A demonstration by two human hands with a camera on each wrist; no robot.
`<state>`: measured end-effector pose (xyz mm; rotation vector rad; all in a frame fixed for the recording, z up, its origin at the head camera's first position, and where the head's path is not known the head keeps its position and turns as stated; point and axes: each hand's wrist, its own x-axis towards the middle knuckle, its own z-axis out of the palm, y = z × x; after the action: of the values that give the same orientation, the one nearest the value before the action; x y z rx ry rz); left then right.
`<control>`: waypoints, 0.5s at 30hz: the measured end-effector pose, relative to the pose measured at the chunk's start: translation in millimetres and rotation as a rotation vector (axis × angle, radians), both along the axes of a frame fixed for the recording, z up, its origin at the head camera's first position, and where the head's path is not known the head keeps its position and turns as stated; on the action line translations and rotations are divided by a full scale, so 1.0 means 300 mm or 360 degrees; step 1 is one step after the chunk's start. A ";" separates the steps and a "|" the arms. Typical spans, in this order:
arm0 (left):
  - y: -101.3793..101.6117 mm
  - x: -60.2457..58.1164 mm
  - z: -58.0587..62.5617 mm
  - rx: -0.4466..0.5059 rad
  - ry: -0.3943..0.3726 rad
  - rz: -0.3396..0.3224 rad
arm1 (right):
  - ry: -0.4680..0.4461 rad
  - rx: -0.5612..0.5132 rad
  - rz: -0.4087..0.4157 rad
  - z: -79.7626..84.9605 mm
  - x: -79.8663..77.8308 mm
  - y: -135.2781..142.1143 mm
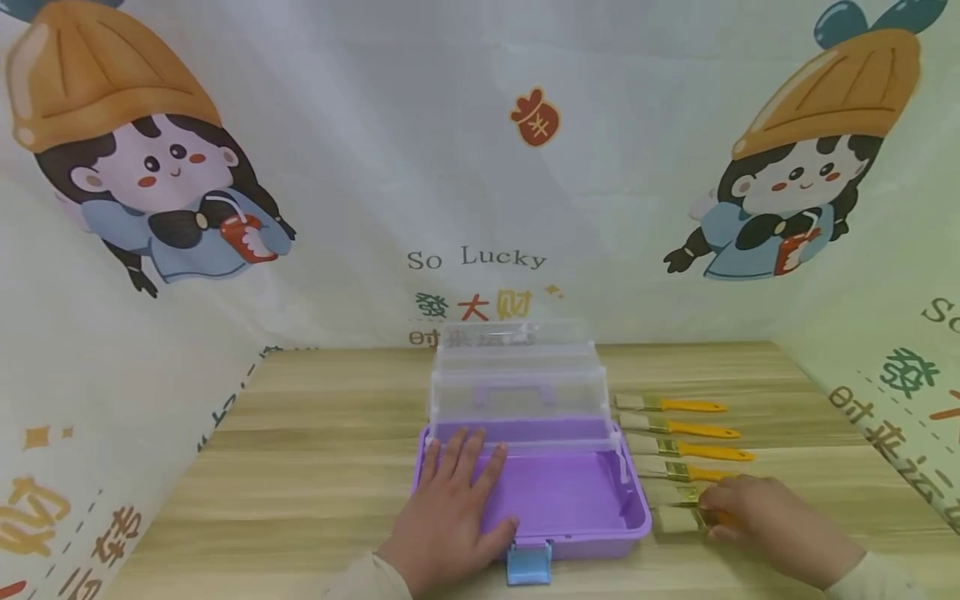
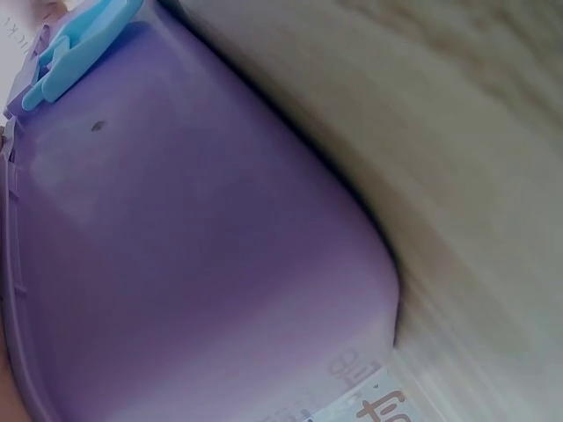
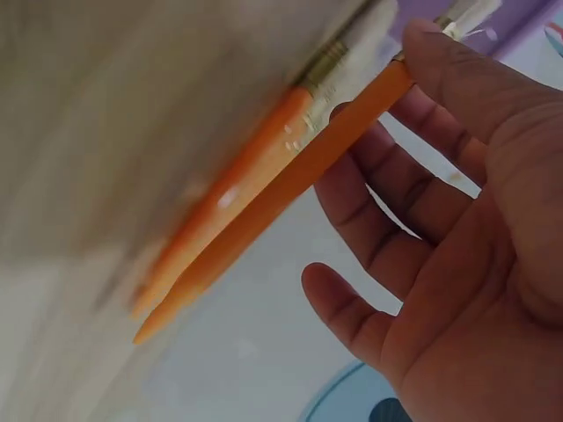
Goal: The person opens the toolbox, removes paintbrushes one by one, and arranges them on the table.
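Note:
A purple plastic box (image 1: 570, 546) with a see-through lid (image 1: 525, 396) raised at its back stands on the table. Spread flat, my left hand (image 1: 450, 512) rests on the box's left part. The box wall (image 2: 202, 202) and its light blue latch (image 2: 84, 53) fill much of the left wrist view; that hand is mostly out of it. To the right of the box, my right hand (image 1: 772, 525) pinches a paintbrush (image 3: 308, 167) with an orange handle near its ferrule. Pale bristles (image 1: 677, 520) of this brush point toward the box. Another paintbrush (image 3: 237, 189) lies right beside it.
Several more paintbrushes (image 1: 693, 407) lie in a row right of the box, bristles toward it, handles to the right. The wood-grain table (image 1: 300, 450) extends on both sides. A printed cloth (image 1: 360, 167) with cartoon figures hangs behind and along the sides.

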<state>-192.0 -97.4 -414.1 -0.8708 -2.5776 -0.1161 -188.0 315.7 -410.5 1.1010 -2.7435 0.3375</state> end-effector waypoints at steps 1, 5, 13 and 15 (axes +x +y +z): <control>0.000 0.004 -0.003 -0.0003 -0.0010 -0.0001 | -0.0004 0.0016 0.0002 -0.011 0.005 -0.002; -0.001 0.023 -0.010 0.0003 -0.0026 -0.0005 | -0.0026 0.0063 -0.0006 -0.042 0.018 -0.009; -0.004 0.037 -0.005 0.0006 0.0010 -0.0008 | -0.0050 0.0081 -0.0098 -0.058 0.039 -0.019; -0.007 0.037 -0.002 0.0004 0.0013 -0.0006 | -0.0069 0.0080 -0.0116 -0.060 0.038 -0.025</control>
<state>-180.9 -99.5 -414.6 -0.8736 -2.5681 -0.1163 -176.6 308.2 -428.6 1.0143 -2.8363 0.2869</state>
